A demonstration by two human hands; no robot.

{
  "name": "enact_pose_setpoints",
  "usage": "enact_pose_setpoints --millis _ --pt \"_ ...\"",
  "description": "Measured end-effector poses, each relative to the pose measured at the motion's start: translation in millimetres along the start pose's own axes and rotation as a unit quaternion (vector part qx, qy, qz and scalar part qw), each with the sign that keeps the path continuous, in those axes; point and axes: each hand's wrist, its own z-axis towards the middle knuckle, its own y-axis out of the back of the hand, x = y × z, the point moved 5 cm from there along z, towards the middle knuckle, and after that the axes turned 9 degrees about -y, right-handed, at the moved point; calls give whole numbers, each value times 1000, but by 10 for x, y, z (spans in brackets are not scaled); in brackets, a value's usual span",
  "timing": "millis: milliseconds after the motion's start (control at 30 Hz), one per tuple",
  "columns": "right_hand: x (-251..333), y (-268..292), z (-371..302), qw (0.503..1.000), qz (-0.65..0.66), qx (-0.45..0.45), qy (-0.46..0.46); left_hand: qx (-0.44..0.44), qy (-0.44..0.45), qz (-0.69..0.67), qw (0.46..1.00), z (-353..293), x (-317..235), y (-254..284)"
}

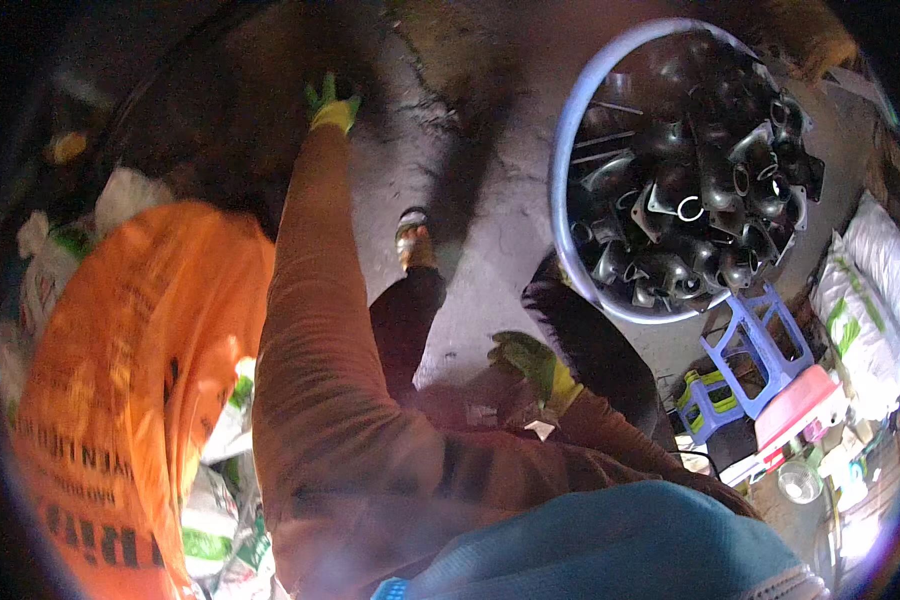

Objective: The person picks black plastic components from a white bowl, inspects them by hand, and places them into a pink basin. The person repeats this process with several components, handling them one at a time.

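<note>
My left arm stretches far forward, and my left hand (pixel 331 106), in a green and yellow glove, is held over the dark area at the far left. Its fingers are spread, with nothing visible in them. Close to my body, near my right knee, my right hand (pixel 532 365) wears a similar glove. Its fingers point left, loosely apart, and no held thing shows. Far right of centre is a large round basin with a pale blue rim (pixel 567 170). It holds many black, pipe-like parts (pixel 705 190) with flanges and round openings. Neither hand touches them.
A big orange printed sack (pixel 140 330) stands at my left among white and green bags (pixel 210 515). On the right are a blue plastic stool (pixel 760 345), a red and white box-like thing (pixel 798 408) and white sacks (pixel 860 320). Grey concrete floor (pixel 470 260) lies between my feet.
</note>
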Motion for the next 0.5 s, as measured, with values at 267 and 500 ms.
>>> enact_pose_setpoints --millis 267,500 --pt "-13 -60 -26 998 36 -57 15 -187 115 -335 916 -870 -598 510" --pt "-278 -87 -377 970 128 -202 -49 -57 60 -822 564 -1648 -2693 2183"
